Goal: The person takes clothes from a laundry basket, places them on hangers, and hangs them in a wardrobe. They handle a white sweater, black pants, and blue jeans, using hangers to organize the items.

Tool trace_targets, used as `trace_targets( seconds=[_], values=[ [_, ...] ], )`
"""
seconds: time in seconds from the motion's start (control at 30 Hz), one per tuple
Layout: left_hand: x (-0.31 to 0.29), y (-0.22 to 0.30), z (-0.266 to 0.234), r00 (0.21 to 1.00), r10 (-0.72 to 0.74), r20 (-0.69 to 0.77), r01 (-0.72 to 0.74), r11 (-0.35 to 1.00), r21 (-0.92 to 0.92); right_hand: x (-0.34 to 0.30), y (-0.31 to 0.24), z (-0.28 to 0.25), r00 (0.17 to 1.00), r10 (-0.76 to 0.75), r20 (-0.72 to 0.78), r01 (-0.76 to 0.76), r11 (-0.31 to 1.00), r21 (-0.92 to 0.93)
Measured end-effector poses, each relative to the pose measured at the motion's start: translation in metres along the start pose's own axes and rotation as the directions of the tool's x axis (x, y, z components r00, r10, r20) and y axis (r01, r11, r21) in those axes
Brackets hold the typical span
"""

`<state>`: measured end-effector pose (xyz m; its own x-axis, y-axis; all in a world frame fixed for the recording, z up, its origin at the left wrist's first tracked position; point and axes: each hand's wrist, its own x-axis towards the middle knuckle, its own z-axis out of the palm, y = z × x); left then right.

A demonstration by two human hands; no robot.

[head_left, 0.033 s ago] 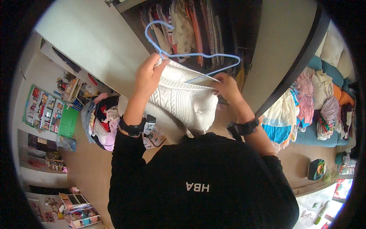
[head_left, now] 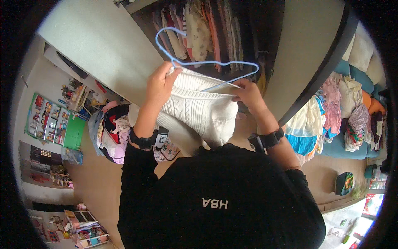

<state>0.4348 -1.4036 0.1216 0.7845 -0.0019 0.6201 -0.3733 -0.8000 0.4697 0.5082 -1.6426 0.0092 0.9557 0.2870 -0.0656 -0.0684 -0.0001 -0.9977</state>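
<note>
A white cable-knit sweater (head_left: 195,106) hangs between my two hands, its ribbed neckline stretched taut. My left hand (head_left: 161,86) is closed on the left end of that neckline, right by the neck of a light blue hanger (head_left: 224,64); whether it also grips the hanger I cannot tell. My right hand (head_left: 251,97) pinches the right end of the neckline. The hanger's hook points up and left. Its right end sticks out above the neckline, and the lower bar runs down into the opening. The left part of the hanger is hidden by the sweater and my left hand.
Ahead is an open wardrobe with hanging clothes (head_left: 207,33), between a pale door (head_left: 103,41) on the left and a panel (head_left: 309,54) on the right. A clothes pile (head_left: 112,133) lies at left. More garments (head_left: 304,124) cover a teal sofa (head_left: 342,148) at right.
The hanger's hook and upper bar have come down slightly toward me. Both hands keep their hold on the neckline and have barely shifted.
</note>
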Motion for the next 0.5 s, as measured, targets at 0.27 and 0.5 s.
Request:
trace_targets(
  seconds=[0.27, 0.5],
  values=[
    [-0.039, -0.055, 0.007, 0.969, 0.227, -0.096, -0.209, 0.963, 0.170, -0.007, -0.013, -0.017, 0.987, -0.142, -0.081, 0.139, 0.990, -0.037],
    [-0.049, -0.056, 0.007, 0.956, 0.289, 0.054, -0.281, 0.847, 0.451, 0.000, -0.037, -0.032, 0.951, -0.287, -0.114, 0.232, 0.908, -0.348]
  ],
)
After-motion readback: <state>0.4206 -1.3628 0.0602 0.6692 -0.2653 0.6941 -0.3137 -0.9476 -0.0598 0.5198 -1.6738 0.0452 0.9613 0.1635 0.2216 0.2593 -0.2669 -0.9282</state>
